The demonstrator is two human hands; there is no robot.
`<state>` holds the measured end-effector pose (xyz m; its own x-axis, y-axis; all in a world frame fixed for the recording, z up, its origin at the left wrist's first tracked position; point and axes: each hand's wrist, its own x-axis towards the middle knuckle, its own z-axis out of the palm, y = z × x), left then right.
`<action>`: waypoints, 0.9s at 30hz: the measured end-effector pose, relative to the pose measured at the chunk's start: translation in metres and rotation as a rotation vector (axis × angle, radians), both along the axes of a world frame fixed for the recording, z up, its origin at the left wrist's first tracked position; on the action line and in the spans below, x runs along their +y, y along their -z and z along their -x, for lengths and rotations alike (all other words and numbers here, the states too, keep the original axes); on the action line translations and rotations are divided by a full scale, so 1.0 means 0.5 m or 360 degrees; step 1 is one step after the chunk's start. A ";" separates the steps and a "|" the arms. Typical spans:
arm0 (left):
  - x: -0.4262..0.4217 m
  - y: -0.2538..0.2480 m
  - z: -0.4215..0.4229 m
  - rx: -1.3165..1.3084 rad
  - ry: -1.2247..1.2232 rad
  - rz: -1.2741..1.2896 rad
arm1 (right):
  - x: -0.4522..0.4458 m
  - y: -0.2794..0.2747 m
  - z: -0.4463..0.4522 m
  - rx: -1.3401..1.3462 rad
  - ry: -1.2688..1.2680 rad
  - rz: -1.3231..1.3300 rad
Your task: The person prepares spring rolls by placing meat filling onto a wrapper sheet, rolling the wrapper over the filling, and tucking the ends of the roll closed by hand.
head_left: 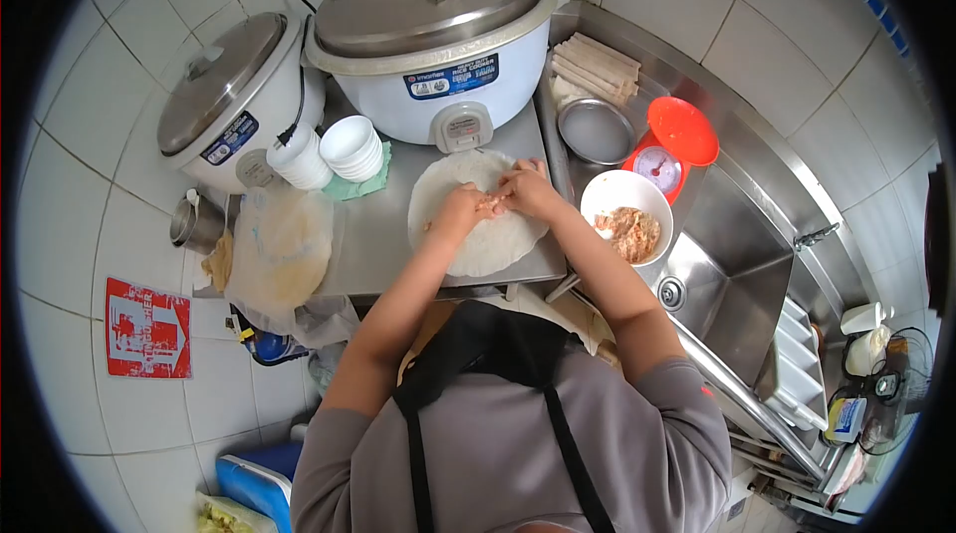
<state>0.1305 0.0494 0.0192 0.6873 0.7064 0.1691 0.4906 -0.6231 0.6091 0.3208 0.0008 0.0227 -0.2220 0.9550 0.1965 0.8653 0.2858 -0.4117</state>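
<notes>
A round, pale wrapper sheet [476, 244] lies flat on the steel counter. Both hands are over its middle, close together, with some pinkish filling between them. My left hand [464, 208] has its fingers bent onto the filling. From the right, my right hand [527, 189] presses at the same filling with curled fingers. A white bowl [597, 196] of orange-brown filling [633, 232] stands to the right of the sheet. Left of the sheet, a plastic bag [284, 252] holds more round wrappers.
A large rice cooker [378, 90] stands behind the sheet, another [269, 70] to its left. White cups [351, 146] are stacked nearby. On the right are a red scale [659, 166], a metal pan [596, 132], rolled wrappers [596, 65] and a sink [722, 264].
</notes>
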 end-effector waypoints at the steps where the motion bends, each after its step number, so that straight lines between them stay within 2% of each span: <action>1: 0.005 -0.004 0.003 0.0048 -0.0013 0.0044 | 0.007 -0.001 0.008 -0.0028 -0.0006 0.0047; 4: 0.003 -0.010 0.028 0.0075 0.0026 -0.0022 | 0.008 -0.023 0.022 -0.0117 -0.0022 0.0178; 6: -0.005 0.004 0.046 -0.0248 -0.0021 -0.0257 | -0.003 -0.042 0.035 -0.0127 0.0014 0.0206; 8: 0.004 0.004 0.063 -0.0343 -0.0016 -0.0317 | -0.010 -0.048 0.051 -0.0081 0.0099 0.0169; 11: 0.008 0.011 0.089 -0.0119 0.0034 -0.0169 | 0.001 -0.025 0.083 0.0031 0.0014 -0.0071; 13: 0.014 0.010 0.094 0.0048 0.0028 -0.0178 | 0.009 0.006 0.108 -0.0057 -0.0028 -0.0090; 15: 0.018 0.000 0.111 -0.0070 0.0047 -0.0152 | 0.018 0.022 0.117 -0.0087 -0.0008 -0.0058; 19: 0.028 -0.009 0.149 -0.0191 0.0049 -0.0030 | 0.009 -0.020 0.146 0.0006 0.0049 -0.0009; 22: 0.038 -0.017 0.152 -0.0029 0.0090 -0.0121 | 0.013 -0.005 0.178 -0.0112 0.0053 -0.0019; 27: 0.051 -0.039 0.174 -0.0022 0.0196 0.0112 | 0.015 -0.030 0.189 -0.0118 0.0102 0.0043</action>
